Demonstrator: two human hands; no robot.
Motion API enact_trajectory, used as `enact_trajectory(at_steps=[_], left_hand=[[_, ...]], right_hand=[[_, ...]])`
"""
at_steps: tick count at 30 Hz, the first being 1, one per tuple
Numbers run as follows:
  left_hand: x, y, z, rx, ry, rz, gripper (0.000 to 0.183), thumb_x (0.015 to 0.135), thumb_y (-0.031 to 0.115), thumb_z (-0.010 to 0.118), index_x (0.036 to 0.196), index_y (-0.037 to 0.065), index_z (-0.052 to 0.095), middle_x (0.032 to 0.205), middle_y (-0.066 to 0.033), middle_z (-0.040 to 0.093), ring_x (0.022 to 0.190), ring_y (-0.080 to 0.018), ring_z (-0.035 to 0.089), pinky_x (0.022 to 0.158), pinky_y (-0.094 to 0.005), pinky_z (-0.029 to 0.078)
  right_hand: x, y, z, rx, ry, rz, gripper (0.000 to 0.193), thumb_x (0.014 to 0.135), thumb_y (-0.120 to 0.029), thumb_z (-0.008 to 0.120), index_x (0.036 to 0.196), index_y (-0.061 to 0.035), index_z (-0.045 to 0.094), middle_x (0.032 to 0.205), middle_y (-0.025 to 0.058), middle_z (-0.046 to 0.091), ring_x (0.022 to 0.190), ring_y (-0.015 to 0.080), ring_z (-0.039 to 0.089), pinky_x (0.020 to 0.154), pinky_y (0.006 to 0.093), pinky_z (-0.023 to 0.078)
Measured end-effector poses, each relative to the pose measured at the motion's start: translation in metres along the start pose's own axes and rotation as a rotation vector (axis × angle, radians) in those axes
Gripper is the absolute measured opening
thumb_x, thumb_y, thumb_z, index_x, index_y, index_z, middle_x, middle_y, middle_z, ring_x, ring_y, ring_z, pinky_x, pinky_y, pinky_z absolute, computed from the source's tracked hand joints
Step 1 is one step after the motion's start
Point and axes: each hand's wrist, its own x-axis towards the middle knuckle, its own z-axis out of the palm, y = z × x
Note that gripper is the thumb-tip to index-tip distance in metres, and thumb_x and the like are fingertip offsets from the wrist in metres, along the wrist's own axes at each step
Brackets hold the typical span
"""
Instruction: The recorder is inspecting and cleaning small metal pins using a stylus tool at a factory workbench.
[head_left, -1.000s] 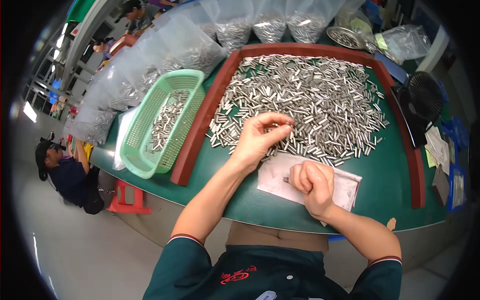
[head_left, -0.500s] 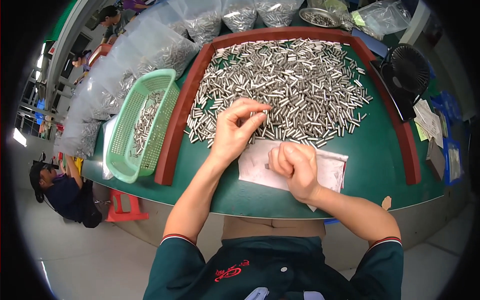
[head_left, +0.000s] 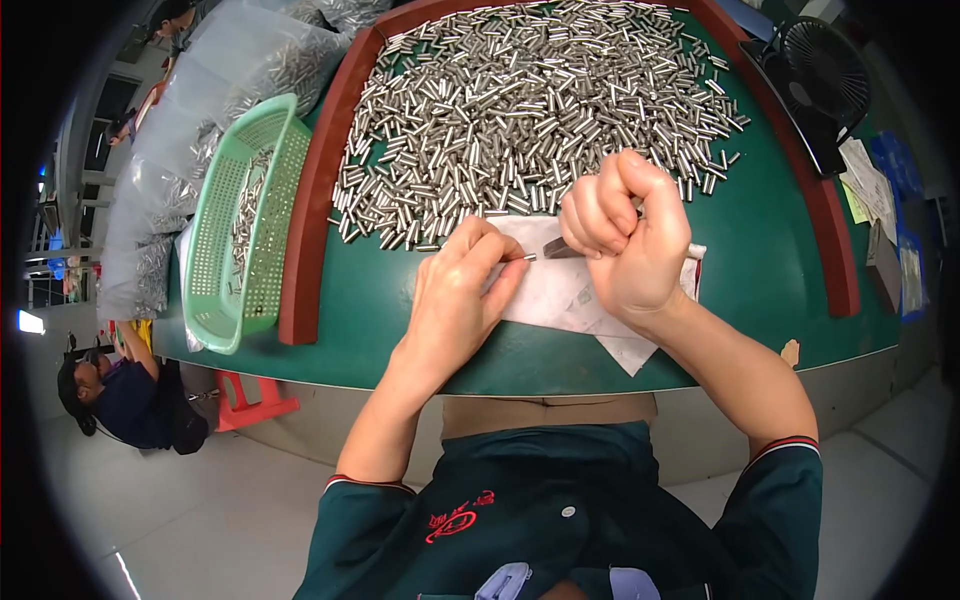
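Between the thumb and fingers of my left hand (head_left: pixel 458 285) is a small metal pin (head_left: pixel 530 257), its end sticking out to the right. My right hand (head_left: pixel 632 235) is closed in a fist around a dark, flat tool (head_left: pixel 562 248); most of it is hidden, so its kind cannot be made out. The tool's tip points at the pin, close beside it. Under both hands lies a creased, smudged white cloth (head_left: pixel 570 300). Beyond them a wide heap of loose metal pins (head_left: pixel 530 110) covers the green tabletop (head_left: pixel 740 330).
A red-brown raised rim (head_left: pixel 312 230) borders the heap. Left of it stands a green perforated basket (head_left: pixel 270 290) with pins inside, beside clear bags of pins (head_left: pixel 190 120). At right are a black fan (head_left: pixel 815 75) and papers (head_left: pixel 868 185). A co-worker (head_left: pixel 125 400) sits at far left.
My left hand has come back from the heap toward the cloth, with a pin in its fingers. My right hand has lifted and turned, bringing the tool near the pin. The view has shifted.
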Motion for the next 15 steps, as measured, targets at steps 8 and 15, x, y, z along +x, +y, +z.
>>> enact_trajectory(at_steps=[8, 15], left_hand=[[-0.0015, -0.0008, 0.0022, -0.004, 0.014, -0.023, 0.008, 0.068, 0.0, 0.065, 0.074, 0.0, 0.059, 0.068, -0.0053, 0.053, 0.052, -0.0138, 0.049, 0.047, -0.0247, 0.039], [-0.0002, -0.0019, 0.0006, -0.017, -0.016, -0.033, 0.008, 0.069, 0.002, 0.064, 0.076, 0.002, 0.059, 0.07, -0.0078, 0.053, 0.054, -0.0226, 0.054, 0.048, -0.0321, 0.042]], right_hand=[[-0.0027, 0.0062, 0.0008, -0.077, 0.008, 0.042, 0.037, 0.087, -0.023, 0.03, 0.051, -0.0131, 0.026, 0.041, -0.002, 0.024, 0.04, 0.0086, 0.017, 0.039, 0.0238, 0.017], [-0.0009, 0.0054, 0.0007, -0.075, -0.022, 0.049, 0.038, 0.087, -0.023, 0.03, 0.051, -0.0133, 0.026, 0.041, -0.002, 0.024, 0.04, 0.0088, 0.016, 0.04, 0.0243, 0.017]])
